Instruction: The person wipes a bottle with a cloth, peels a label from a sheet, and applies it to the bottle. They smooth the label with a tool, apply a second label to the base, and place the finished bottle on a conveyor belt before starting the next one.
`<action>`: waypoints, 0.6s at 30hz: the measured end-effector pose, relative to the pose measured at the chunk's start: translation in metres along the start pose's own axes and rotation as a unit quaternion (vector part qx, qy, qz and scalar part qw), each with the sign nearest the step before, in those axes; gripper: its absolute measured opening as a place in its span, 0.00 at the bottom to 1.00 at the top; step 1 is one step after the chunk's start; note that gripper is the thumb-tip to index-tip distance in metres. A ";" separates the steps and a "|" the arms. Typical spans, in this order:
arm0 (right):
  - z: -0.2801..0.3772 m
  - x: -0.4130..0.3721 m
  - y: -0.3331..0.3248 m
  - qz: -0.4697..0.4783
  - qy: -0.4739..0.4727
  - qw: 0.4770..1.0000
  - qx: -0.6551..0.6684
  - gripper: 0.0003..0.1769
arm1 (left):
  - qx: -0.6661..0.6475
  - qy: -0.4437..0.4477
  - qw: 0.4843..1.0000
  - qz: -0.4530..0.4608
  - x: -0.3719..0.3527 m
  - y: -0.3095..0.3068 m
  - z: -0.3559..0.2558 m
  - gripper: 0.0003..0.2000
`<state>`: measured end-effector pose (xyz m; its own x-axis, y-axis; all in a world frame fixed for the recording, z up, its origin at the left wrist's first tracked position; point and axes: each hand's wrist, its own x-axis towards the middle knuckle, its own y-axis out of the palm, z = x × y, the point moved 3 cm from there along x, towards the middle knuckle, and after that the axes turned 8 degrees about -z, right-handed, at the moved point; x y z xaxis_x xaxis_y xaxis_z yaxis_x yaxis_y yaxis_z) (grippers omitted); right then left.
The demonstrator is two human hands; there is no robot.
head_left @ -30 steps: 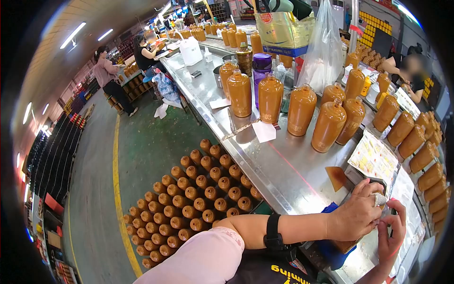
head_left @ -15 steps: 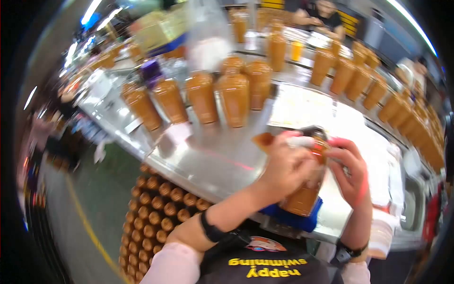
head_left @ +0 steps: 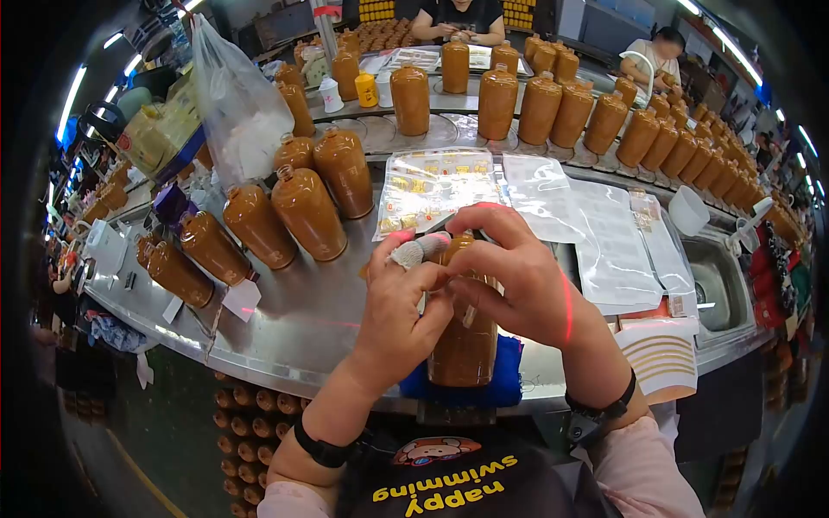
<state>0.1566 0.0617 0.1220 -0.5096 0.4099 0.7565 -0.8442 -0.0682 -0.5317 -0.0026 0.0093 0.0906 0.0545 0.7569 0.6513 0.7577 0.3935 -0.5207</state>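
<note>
A glossy brown bottle (head_left: 462, 356) stands upright on a folded blue cloth (head_left: 509, 378) in front of me. Both hands close around its upper part. My left hand (head_left: 401, 298), with pale coverings on its fingertips, has bent fingers pressed at the left of the bottle's shoulder. From the right, my right hand (head_left: 518, 268) curls over the same spot, its thumb and fingers meeting the left fingertips. A small pale strip shows on the bottle's front below the fingers. The neck and whatever lies between the fingertips are mostly hidden.
Brown bottles (head_left: 311, 214) stand at the left; more line the rear ledge (head_left: 496, 104). Shiny printed sheets (head_left: 436, 186) and clear sheets (head_left: 609, 246) lie beyond my hands. A sink (head_left: 725, 289) is at right, a plastic bag (head_left: 237, 104) at left. Co-workers (head_left: 458, 22) sit opposite.
My view has swung right and steadied, so the hands and bottle appear further left. The bottle stands more upright in view, and my right hand has moved in over its shoulder.
</note>
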 end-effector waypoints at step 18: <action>-0.011 0.010 -0.027 0.020 0.071 0.997 0.025 0.07 | -0.065 0.076 0.992 -0.075 0.029 0.020 -0.014 0.06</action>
<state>0.1761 0.0775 0.1391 -0.5172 0.5300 0.6720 -0.8329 -0.1313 -0.5376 0.0230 0.0323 0.1069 0.0241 0.6038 0.7968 0.8415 0.4180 -0.3422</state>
